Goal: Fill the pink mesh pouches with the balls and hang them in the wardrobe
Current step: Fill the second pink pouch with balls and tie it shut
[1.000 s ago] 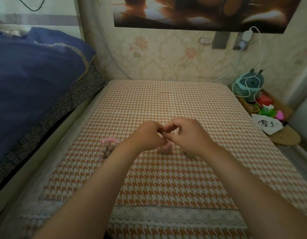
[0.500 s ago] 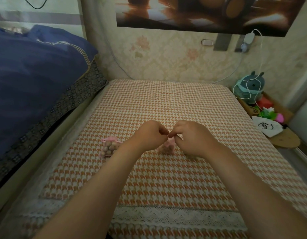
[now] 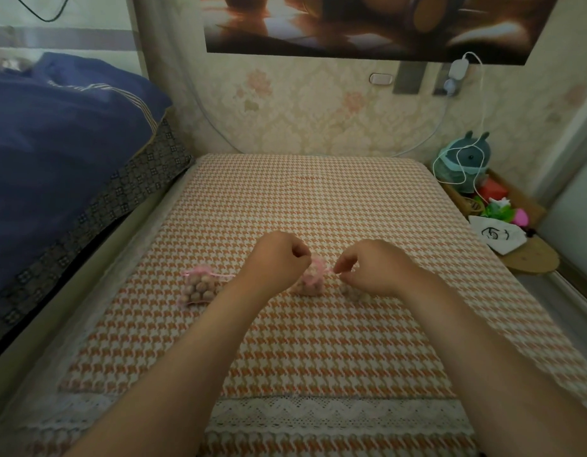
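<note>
Near the middle of the houndstooth cloth [image 3: 318, 199], a pink mesh pouch [image 3: 313, 279] full of balls sits between the two hands. The left hand [image 3: 279, 258] is curled tight against the pouch's gathered neck, pinching it. The right hand [image 3: 374, 272] pinches the pink drawstring [image 3: 333, 271], which runs taut from the neck. A second filled pouch [image 3: 200, 287] lies toward the cloth's left edge, just beside the left wrist.

Dim, soft indoor light; wide-angle bending at edges, slightly blurry.
</note>
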